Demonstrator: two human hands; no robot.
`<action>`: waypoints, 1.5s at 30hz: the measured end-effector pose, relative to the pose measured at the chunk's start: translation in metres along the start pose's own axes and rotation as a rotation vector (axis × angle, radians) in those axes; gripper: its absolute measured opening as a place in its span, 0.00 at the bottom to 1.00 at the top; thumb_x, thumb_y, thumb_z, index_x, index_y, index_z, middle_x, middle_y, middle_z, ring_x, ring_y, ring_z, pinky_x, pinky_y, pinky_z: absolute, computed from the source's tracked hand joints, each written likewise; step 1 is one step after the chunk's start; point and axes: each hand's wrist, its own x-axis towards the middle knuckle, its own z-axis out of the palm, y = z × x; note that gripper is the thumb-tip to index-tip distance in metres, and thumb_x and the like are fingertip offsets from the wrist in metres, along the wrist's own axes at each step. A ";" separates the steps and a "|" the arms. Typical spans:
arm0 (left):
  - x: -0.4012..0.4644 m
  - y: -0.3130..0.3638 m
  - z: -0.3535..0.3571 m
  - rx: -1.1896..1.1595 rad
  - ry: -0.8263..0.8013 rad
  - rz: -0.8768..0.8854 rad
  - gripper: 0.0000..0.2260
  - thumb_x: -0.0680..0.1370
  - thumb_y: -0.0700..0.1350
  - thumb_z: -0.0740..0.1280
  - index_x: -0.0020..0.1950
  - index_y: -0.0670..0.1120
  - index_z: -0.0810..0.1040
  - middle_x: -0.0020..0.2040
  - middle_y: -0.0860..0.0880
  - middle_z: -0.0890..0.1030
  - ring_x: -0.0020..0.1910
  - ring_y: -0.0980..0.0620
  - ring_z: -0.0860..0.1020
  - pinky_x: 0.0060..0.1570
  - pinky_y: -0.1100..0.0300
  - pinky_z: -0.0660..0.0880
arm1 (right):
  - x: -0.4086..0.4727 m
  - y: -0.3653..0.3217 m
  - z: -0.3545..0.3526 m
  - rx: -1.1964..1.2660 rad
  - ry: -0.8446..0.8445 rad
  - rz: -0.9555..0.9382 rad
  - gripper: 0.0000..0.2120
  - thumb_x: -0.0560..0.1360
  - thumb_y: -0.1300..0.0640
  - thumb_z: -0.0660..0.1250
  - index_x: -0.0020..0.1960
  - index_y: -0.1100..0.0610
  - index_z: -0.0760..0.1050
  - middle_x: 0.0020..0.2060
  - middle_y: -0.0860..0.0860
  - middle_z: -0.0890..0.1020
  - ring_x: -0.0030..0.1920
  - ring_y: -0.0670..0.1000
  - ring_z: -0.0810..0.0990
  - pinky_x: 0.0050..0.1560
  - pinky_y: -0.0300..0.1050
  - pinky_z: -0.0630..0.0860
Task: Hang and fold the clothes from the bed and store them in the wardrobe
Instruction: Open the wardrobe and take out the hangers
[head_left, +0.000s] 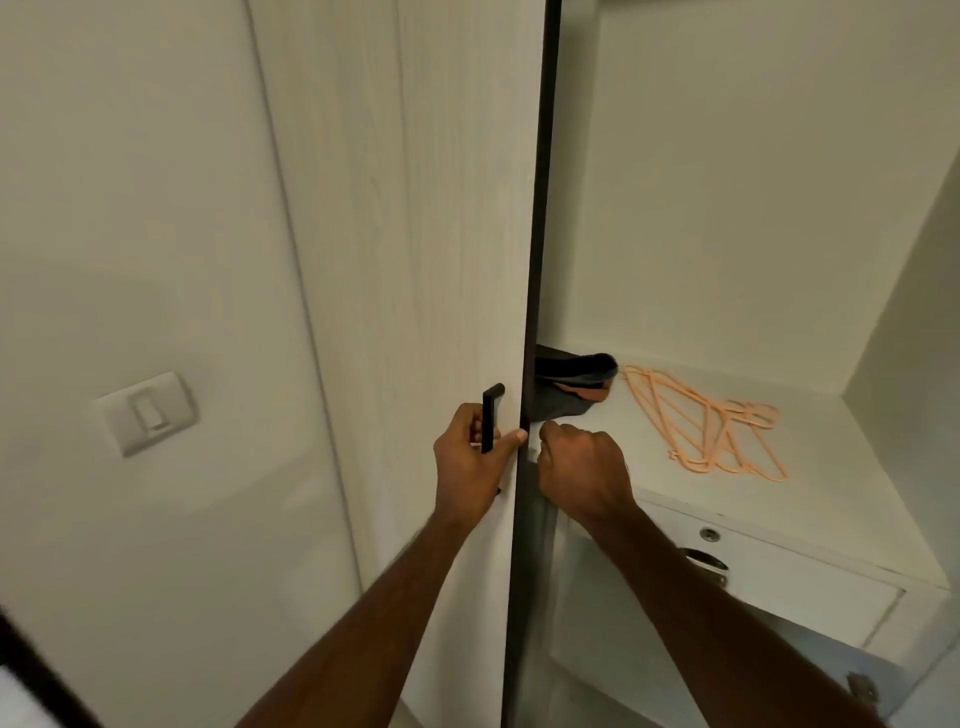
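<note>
A white wardrobe door (447, 234) with a dark edge stands partly open in front of me. My left hand (470, 462) is wrapped around its black bar handle (490, 418). My right hand (584, 470) is curled on the inner side of the door's edge, fingers closed on it. Inside, on a white shelf (831, 457), lie several orange plastic hangers (711, 426) and a folded dark garment (571, 387), partly hidden behind the door edge.
A white drawer front (769, 582) with a metal lock and handle sits below the shelf. On the wall to the left is a light switch (145, 413). The wardrobe's right side panel (914, 312) bounds the compartment.
</note>
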 end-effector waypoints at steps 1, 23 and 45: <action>-0.010 0.003 -0.010 0.014 0.034 0.014 0.14 0.74 0.50 0.77 0.51 0.48 0.76 0.39 0.51 0.79 0.38 0.56 0.78 0.42 0.69 0.76 | -0.002 -0.006 0.002 0.023 0.012 -0.017 0.12 0.61 0.60 0.82 0.37 0.57 0.79 0.25 0.50 0.76 0.20 0.47 0.66 0.26 0.39 0.63; -0.088 0.005 -0.260 1.645 0.243 0.617 0.32 0.81 0.48 0.66 0.81 0.39 0.58 0.83 0.41 0.50 0.82 0.42 0.50 0.80 0.44 0.43 | -0.018 -0.227 -0.008 0.398 0.051 -0.490 0.05 0.68 0.61 0.72 0.37 0.56 0.77 0.27 0.52 0.78 0.24 0.54 0.76 0.28 0.45 0.75; -0.040 -0.026 -0.452 1.537 0.035 0.470 0.30 0.85 0.54 0.55 0.78 0.33 0.58 0.81 0.35 0.54 0.81 0.37 0.45 0.76 0.40 0.56 | 0.038 -0.390 0.001 0.449 0.051 -0.607 0.09 0.61 0.62 0.74 0.34 0.55 0.74 0.26 0.49 0.76 0.22 0.53 0.75 0.26 0.42 0.67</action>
